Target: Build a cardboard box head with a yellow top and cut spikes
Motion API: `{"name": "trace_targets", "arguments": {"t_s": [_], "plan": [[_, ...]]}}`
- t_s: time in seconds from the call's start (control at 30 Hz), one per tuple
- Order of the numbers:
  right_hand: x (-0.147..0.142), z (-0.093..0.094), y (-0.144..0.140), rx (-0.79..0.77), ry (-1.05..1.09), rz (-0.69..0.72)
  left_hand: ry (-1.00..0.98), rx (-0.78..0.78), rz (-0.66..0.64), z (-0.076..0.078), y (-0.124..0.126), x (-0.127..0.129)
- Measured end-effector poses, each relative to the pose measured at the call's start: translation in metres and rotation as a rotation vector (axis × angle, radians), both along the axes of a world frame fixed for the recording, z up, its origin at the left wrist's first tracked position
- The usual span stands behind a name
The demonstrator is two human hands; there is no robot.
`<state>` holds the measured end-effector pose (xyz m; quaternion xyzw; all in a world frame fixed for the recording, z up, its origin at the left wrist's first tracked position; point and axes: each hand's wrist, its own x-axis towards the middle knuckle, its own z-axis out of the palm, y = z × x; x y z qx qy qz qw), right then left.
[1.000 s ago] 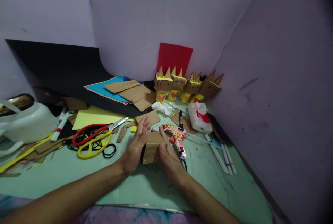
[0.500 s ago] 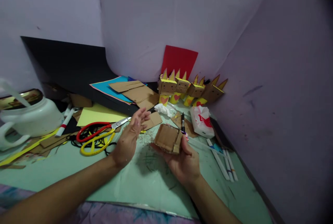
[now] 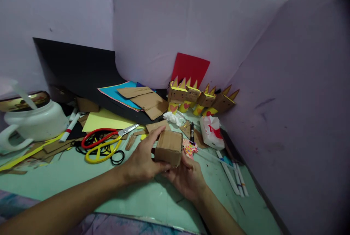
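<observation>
A small brown cardboard box (image 3: 169,147) is held above the table between both hands. My left hand (image 3: 144,158) closes round its left side, thumb along the lower front edge and fingers at the back left. My right hand (image 3: 188,178) grips it from below and the right, thumb near the lower right corner. The fingers under the box are partly hidden. Just behind it lie a patterned pink and yellow scrap (image 3: 189,148), a black marker (image 3: 191,133) and flat cardboard pieces (image 3: 157,126).
Red and yellow scissors (image 3: 109,142) lie on black cord at left, near a white pot (image 3: 38,120). Several cardboard figures with yellow horns (image 3: 207,98) stand at the back. A tissue pack (image 3: 212,132) and white markers (image 3: 232,176) lie right, beside the wall.
My left hand, apart and spread before, has come right and taken hold of the box. The box has turned and tilted, now showing its top and a front side.
</observation>
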<state>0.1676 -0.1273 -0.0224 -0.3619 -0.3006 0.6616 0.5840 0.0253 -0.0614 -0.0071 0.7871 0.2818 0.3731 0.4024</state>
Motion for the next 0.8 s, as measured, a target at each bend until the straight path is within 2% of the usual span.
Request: {"name": "trace_targets", "arguments": {"t_s": [0.07, 0.17, 0.23, 0.27, 0.33, 0.43, 0.5, 0.57, 0.63, 0.7, 0.8], "plan": [[0.001, -0.003, 0.0, 0.039, -0.063, -0.086, 0.03, 0.124, 0.09, -0.004, 0.002, 0.001], [0.004, -0.011, -0.001, 0.166, -0.173, -0.294, 0.072, 0.265, 0.231, -0.01, 0.002, 0.003], [0.004, -0.016, -0.001, 0.266, -0.281, -0.284, 0.127, 0.263, 0.298, -0.013, -0.001, 0.006], [0.003, -0.017, -0.002, 0.296, -0.325, -0.239, 0.163, 0.243, 0.291, -0.014, -0.004, 0.007], [0.001, -0.017, -0.002, 0.298, -0.373, -0.182, 0.218, 0.224, 0.191, -0.016, -0.01, 0.008], [0.002, -0.014, -0.002, 0.205, -0.418, -0.288, 0.197, 0.322, -0.019, -0.017, -0.017, 0.005], [0.006, -0.01, -0.004, 0.176, -0.417, -0.347, 0.128, 0.376, -0.062, -0.016, -0.017, 0.002], [0.008, -0.004, -0.007, 0.192, -0.33, -0.325, 0.052, 0.325, -0.015, -0.015, -0.013, -0.001], [0.008, 0.001, -0.009, 0.231, -0.22, -0.264, 0.019, 0.182, 0.012, -0.015, -0.007, -0.002], [0.006, 0.005, -0.009, 0.247, -0.179, -0.207, 0.023, 0.027, -0.05, -0.014, -0.002, -0.002], [0.007, 0.004, -0.005, 0.263, -0.265, -0.173, 0.019, -0.115, -0.093, -0.013, 0.003, -0.001]]}}
